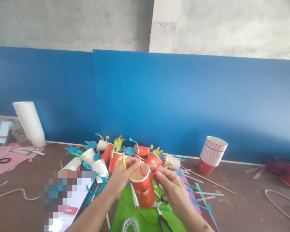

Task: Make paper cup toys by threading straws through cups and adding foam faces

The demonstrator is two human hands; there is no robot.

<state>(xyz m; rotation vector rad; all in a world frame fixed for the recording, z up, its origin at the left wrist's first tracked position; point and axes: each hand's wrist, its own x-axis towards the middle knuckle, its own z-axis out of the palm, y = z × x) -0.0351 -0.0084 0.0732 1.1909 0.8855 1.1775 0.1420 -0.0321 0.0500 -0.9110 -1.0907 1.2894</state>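
Note:
A red paper cup with a printed pattern stands between my hands above a green sheet, tilted a little. My left hand is closed on the cup's left rim, thumb near a bent red drinking straw at the opening. With fingertips pinched, my right hand grips a pinkish-red strip, seemingly part of a straw, at the cup's right rim. A yellow straw piece shows by my left fingers; I cannot tell whether they hold it. Scissors lie below the cup beside a red-tipped marker.
Decorated paper cups with paper figures lie in a heap behind my hands. Stacked white cups lean at left; stacked red cups stand at right. A tape roll is at the front. Blue paper scraps, sticks and cables lie around.

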